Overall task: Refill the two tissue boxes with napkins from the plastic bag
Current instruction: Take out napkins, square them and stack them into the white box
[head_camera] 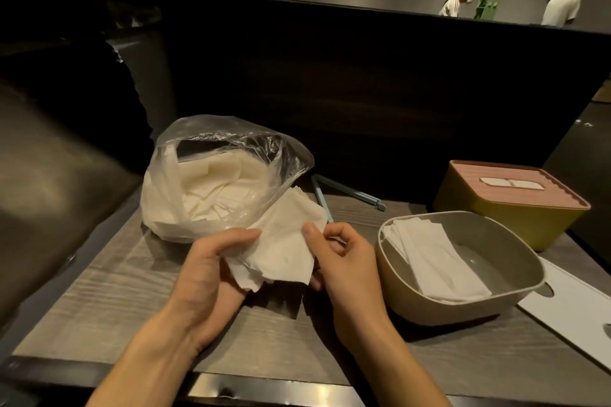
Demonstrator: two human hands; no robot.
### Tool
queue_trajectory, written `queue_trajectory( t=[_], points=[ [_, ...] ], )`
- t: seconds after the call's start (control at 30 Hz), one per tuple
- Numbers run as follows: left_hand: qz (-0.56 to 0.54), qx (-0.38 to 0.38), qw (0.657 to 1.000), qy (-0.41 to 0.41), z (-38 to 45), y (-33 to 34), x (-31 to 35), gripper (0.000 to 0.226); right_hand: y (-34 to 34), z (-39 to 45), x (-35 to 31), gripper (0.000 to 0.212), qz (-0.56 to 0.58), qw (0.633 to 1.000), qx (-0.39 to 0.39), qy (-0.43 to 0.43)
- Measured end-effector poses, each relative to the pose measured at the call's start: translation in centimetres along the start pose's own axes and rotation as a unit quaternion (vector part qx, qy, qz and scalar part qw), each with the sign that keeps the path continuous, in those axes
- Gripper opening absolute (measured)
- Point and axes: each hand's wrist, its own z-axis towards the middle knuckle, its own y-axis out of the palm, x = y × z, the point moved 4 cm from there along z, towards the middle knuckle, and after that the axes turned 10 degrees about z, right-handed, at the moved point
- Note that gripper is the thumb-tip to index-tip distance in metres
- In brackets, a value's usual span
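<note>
Head view: you are gripping a napkin stack (pixel 284 248) between your left hand (pixel 211 271) and right hand (pixel 344 261), both clamped on it, just before the plastic bag (pixel 228 175); the open beige tissue box (pixel 456 304) is sitting right, partly filled.

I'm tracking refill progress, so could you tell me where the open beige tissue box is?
In the head view, the open beige tissue box sits right of the right hand, in front of the pink-lidded box.
</note>
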Motion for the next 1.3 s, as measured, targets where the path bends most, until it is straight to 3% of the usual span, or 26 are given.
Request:
queue_trajectory(
  t=[0.13, 0.23, 0.37, 0.47, 0.6, 0.7, 0.9, 1.13, 1.2, 1.3],
  points=[
    [0.028, -0.003, 1.0, -0.001, 0.1, -0.4, -0.2, 0.021, 0.0, 0.4, 0.2, 0.029, -0.072, 0.997, 0.017, -0.035],
    [0.111, -0.012, 0.994, -0.005, 0.4, -0.6, -0.6, 0.032, -0.1, 0.6, 0.4, 0.026, -0.134, 0.989, 0.016, -0.063],
    [0.12, -0.025, 0.992, -0.006, 0.9, -0.9, -1.0, 0.046, 0.4, 0.4, 0.2, 0.023, -0.056, 0.998, -0.026, -0.029],
    [0.145, -0.027, 0.989, -0.007, 0.5, -0.5, -1.0, 0.042, 0.6, 0.1, -0.8, 0.018, -0.023, 0.996, -0.054, -0.073],
    [0.21, -0.124, 0.969, -0.027, 0.1, 0.4, -1.2, 0.034, 0.3, 0.2, -1.6, 0.014, -0.043, 0.989, -0.061, -0.13],
    [0.227, -0.142, 0.963, -0.041, 0.0, 0.1, -1.2, 0.034, 0.7, 0.0, -1.7, 0.014, -0.053, 0.984, -0.08, -0.149],
    [0.197, -0.145, 0.968, -0.048, -0.3, 0.4, -1.2, 0.038, 0.4, 0.9, -1.3, 0.02, -0.105, 0.972, -0.043, -0.207],
    [0.07, -0.06, 0.994, -0.06, -0.5, 0.1, -1.3, 0.049, 0.5, -1.1, -3.0, 0.012, -0.058, 0.942, 0.016, -0.329],
    [0.063, -0.04, 0.996, -0.047, -0.7, 0.0, -1.6, 0.05, 0.5, -1.5, -3.1, 0.012, -0.028, 0.945, 0.015, -0.325],
    [0.046, -0.063, 0.997, -0.025, -1.3, 0.1, -2.1, 0.056, 1.4, -1.1, -2.2, 0.01, -0.11, 0.957, -0.007, -0.269]
  ],
)
